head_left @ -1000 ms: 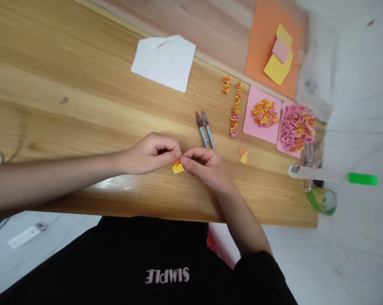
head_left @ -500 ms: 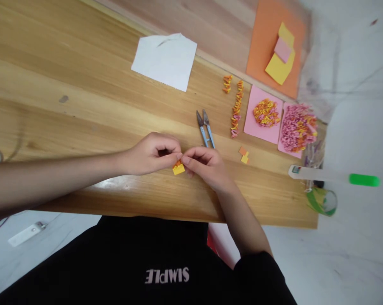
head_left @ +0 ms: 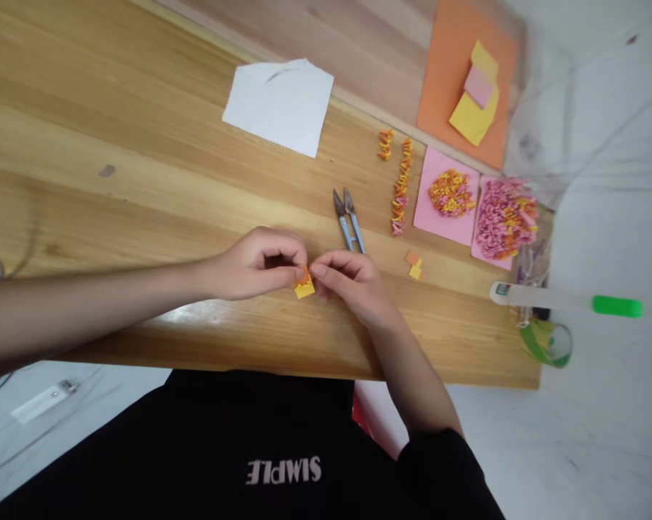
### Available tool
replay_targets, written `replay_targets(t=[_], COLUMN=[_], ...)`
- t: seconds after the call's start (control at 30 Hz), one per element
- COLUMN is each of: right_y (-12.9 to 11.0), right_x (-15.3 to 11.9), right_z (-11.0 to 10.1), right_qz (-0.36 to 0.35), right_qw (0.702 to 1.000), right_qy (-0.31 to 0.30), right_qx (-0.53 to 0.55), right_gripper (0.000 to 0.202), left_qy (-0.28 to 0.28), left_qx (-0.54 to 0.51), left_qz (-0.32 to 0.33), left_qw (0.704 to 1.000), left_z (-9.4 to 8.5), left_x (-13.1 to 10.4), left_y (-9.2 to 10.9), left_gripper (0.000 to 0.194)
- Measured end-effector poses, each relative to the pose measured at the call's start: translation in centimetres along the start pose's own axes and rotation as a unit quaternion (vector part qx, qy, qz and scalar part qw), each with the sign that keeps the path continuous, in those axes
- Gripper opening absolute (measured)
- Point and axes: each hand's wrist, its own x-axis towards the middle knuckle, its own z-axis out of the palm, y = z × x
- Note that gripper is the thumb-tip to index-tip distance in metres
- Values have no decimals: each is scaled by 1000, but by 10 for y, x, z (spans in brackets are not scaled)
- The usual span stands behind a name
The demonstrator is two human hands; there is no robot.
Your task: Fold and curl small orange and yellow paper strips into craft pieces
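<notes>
A small yellow and orange piece of craft foam (head_left: pixel 305 289) with little bits along its middle is held up over the wooden table (head_left: pixel 141 209). My left hand (head_left: pixel 268 263) pinches its upper left side between thumb and forefinger. At its right edge my right hand (head_left: pixel 350 282) has thumb and forefinger pressed together; the fingertips meet the piece, and whether they grip it or a tiny bit is too small to tell. Just beyond my right hand lie blue-handled thread snips (head_left: pixel 349 220), blades pointing away. Small orange and yellow squares (head_left: pixel 414 265) rest to the right.
Twisted orange, yellow and pink pieces form a short row (head_left: pixel 385 144) and a longer row (head_left: pixel 401 188). Two piles of such pieces sit on pink sheets (head_left: pixel 431 220). White paper (head_left: pixel 279 108), an orange sheet (head_left: pixel 439 87), a green-capped tube (head_left: pixel 564 299) and a green tape roll (head_left: pixel 545 343) lie around.
My left thumb has drawn back slightly to the left, so more of the orange part of the foam piece shows. The right hand stays almost in place.
</notes>
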Motion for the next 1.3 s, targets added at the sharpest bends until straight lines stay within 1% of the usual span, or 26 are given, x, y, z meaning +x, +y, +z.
replay_targets(t=[0.1,0.23,0.33,0.4,0.6,0.77,0.87,1.0,1.1,1.2,1.3], right_y=[1,2,2,2,0,-1,-1,-1,-1,-1,-1], right_x=[-1,-1,-1,0,0,0,0,-1,-1,-1,-1], right_z=[-2,-5,-7,-7,-6,-5,-5,-4,-2,0,2], right_qz=[0,4,9,5,-16,-10,-9,-6,-6,-7,-2], right_qw=[1000,999,998,997,996,996,996,997,998,998,998], right_qy=[-8,-38,-61,-68,-70,-69,-70,-59,-38,-18,-4], right_qx=[7,4,-15,-26,-44,-57,-50,-41,-39,-53,-63], right_gripper=[22,11,11,14,16,10,8,12,22,33,39], left_qy=[3,4,-1,0,8,10,-4,-8,2,-1,-5], left_qx=[-5,-3,1,-4,1,11,20,34,31,30,31], left_qz=[-4,-10,-24,-20,-10,-17,-16,-9,-4,-16,-22], left_qw=[1000,1000,1000,1000,1000,1000,1000,999,999,999,999], left_z=[1,0,-1,-1,0,0,-1,-1,0,0,-1], left_x=[0,1,2,2,2,4,4,3,3,4,5], left_y=[0,4,6,6,4,7,9,8,6,7,11], left_gripper=[18,18,18,19,24,26,25,24,24,23,22])
